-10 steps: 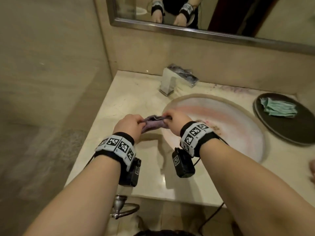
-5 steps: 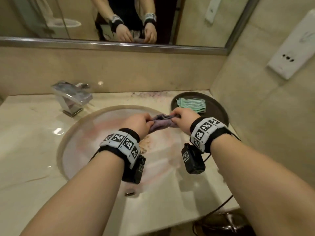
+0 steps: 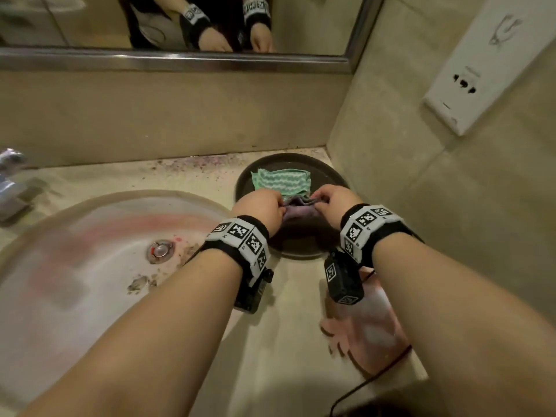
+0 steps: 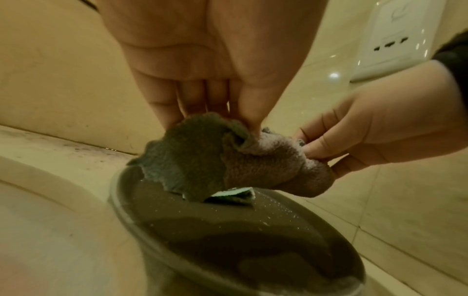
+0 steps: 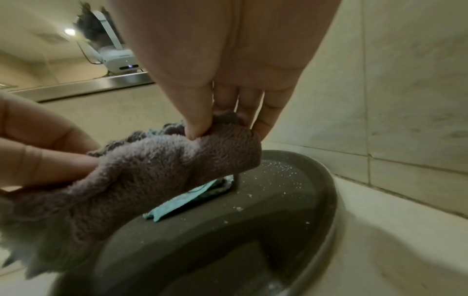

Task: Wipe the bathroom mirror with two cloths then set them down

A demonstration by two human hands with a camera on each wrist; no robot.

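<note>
The left hand [image 3: 261,206] and right hand [image 3: 336,203] each pinch one end of the purple cloth [image 3: 296,207] with curled fingers [image 4: 249,112], its long axis running left to right between them. It hangs just above the dark tray [image 3: 329,176] in the desk's far right corner, where the green cloth [image 3: 282,180] lies flat.

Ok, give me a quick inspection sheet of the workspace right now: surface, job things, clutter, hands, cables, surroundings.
Surface: beige countertop, speckled with purple grit near the back wall.
Job's things: purple cloth held above the dark tray; green cloth lies on the tray.
Clutter: pink hand-shaped item at the counter's front right.
Hands: left hand and right hand each pinch one end of the purple cloth.
Cables: black cable runs from the right wrist.
Surroundings: sink, faucet, mirror, wall socket plate.
</note>
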